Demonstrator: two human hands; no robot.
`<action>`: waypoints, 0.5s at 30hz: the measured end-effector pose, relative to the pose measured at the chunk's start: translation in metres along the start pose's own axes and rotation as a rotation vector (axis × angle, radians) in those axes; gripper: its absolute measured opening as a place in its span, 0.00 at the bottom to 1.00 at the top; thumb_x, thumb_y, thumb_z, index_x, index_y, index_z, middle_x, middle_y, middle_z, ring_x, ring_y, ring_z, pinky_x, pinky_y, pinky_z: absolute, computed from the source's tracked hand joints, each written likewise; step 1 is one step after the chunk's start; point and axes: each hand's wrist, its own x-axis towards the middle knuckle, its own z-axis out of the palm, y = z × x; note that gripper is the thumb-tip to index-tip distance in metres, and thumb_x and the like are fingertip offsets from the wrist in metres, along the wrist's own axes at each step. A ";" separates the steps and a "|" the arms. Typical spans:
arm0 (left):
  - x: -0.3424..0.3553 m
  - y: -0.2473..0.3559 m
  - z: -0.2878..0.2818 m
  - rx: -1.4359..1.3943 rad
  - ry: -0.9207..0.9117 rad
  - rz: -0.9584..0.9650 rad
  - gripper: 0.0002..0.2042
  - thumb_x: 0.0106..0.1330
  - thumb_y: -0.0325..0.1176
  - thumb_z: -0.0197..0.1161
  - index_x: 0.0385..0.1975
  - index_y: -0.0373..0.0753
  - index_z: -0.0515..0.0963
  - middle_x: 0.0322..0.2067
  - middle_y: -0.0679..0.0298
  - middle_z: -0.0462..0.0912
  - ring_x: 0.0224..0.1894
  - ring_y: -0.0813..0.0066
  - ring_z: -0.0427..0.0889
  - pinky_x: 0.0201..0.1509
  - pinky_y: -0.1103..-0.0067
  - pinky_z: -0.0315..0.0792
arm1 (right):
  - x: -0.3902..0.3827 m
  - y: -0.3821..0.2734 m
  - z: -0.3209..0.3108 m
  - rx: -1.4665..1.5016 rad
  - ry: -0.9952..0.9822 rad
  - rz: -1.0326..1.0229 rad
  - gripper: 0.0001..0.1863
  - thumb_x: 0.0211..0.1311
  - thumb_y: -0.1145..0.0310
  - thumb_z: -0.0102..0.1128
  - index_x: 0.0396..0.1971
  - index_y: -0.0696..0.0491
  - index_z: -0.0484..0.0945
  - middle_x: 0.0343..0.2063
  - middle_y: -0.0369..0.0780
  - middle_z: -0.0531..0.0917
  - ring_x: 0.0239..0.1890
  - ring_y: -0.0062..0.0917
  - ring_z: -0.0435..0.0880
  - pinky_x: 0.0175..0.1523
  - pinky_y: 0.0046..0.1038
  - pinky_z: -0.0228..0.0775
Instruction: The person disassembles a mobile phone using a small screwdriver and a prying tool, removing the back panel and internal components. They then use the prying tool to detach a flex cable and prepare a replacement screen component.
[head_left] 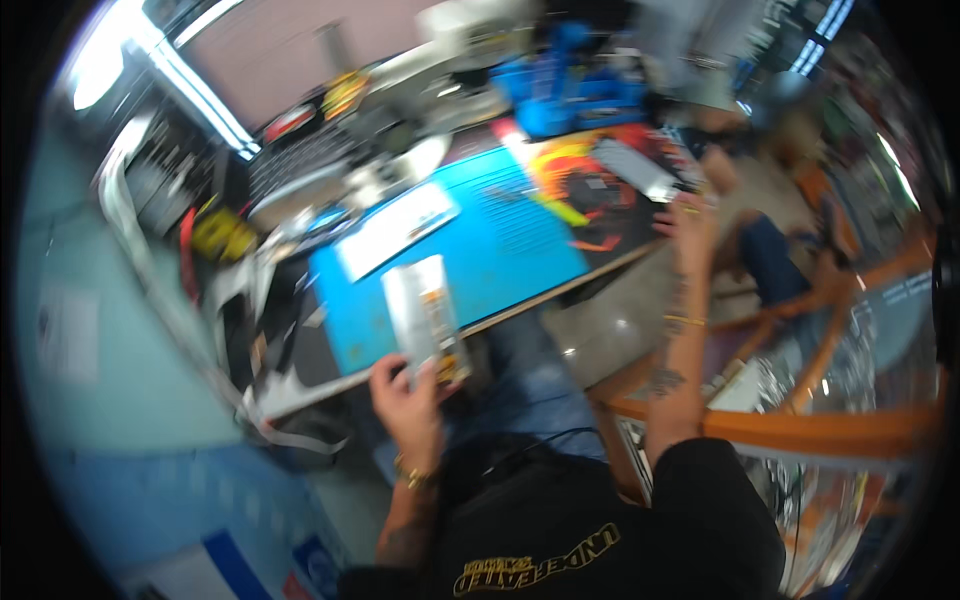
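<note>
- The left hand (408,392) is closed around the near end of a flat silver packet (425,318) with an orange strip along one side; thumb on the upper face, fingers curled beneath; the grip looks firm.
- The packet rises from the grip toward the far side, its long axis running near-to-far with a slight lean left; its far end lies over the near edge of the blue work mat (470,240).
- The right hand (688,222) is stretched out far and to the right, at the right end of the bench edge (610,268); fingers spread and loose, nothing visibly held; the blur means I cannot tell whether it touches the bench.
- So the packet sits well apart from the right hand, to its left and nearer the body; only the left hand has it.
- Left forearm comes up short and bent from the lower edge, wrist cocked; right arm is nearly straight.
- On the mat beyond the packet lies a white oblong card (398,230), apart from both hands.
</note>
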 end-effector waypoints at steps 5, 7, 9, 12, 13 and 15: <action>0.008 -0.015 -0.008 -0.123 -0.082 0.018 0.09 0.69 0.24 0.62 0.43 0.37 0.68 0.35 0.57 0.83 0.33 0.71 0.87 0.32 0.76 0.87 | 0.024 -0.004 -0.010 -1.174 0.103 -0.328 0.14 0.66 0.56 0.57 0.40 0.48 0.85 0.34 0.50 0.85 0.41 0.49 0.83 0.47 0.44 0.73; 0.006 -0.017 -0.013 -0.161 -0.047 0.033 0.07 0.70 0.24 0.61 0.42 0.37 0.69 0.33 0.59 0.83 0.33 0.73 0.87 0.32 0.76 0.87 | 0.018 -0.021 0.009 -1.189 0.067 -0.342 0.14 0.68 0.58 0.56 0.42 0.50 0.84 0.37 0.48 0.85 0.42 0.46 0.83 0.47 0.42 0.73; 0.005 -0.016 -0.014 -0.129 -0.052 0.062 0.07 0.70 0.23 0.60 0.41 0.37 0.69 0.34 0.59 0.83 0.33 0.72 0.87 0.32 0.76 0.87 | 0.012 -0.029 0.023 -1.099 0.039 -0.478 0.14 0.69 0.59 0.55 0.43 0.51 0.83 0.39 0.48 0.85 0.43 0.45 0.83 0.48 0.40 0.73; 0.005 -0.013 -0.007 -0.151 -0.058 0.149 0.06 0.70 0.23 0.60 0.41 0.37 0.69 0.35 0.60 0.82 0.34 0.71 0.87 0.33 0.76 0.87 | -0.005 -0.051 0.049 -0.904 -0.049 -0.718 0.13 0.71 0.62 0.53 0.45 0.53 0.83 0.42 0.47 0.85 0.44 0.44 0.83 0.49 0.38 0.74; 0.005 -0.010 -0.005 -0.149 -0.061 0.150 0.06 0.70 0.23 0.60 0.41 0.37 0.69 0.35 0.60 0.82 0.34 0.71 0.87 0.33 0.76 0.87 | -0.014 -0.060 0.063 -0.795 -0.126 -0.825 0.13 0.72 0.63 0.53 0.45 0.54 0.82 0.43 0.46 0.85 0.44 0.43 0.83 0.49 0.37 0.74; 0.005 -0.005 -0.003 -0.137 -0.076 0.178 0.07 0.71 0.23 0.60 0.41 0.37 0.68 0.37 0.59 0.81 0.35 0.70 0.87 0.33 0.75 0.87 | -0.039 -0.075 0.096 -0.752 -0.304 -0.742 0.12 0.71 0.66 0.54 0.45 0.55 0.82 0.44 0.47 0.84 0.45 0.43 0.83 0.49 0.37 0.74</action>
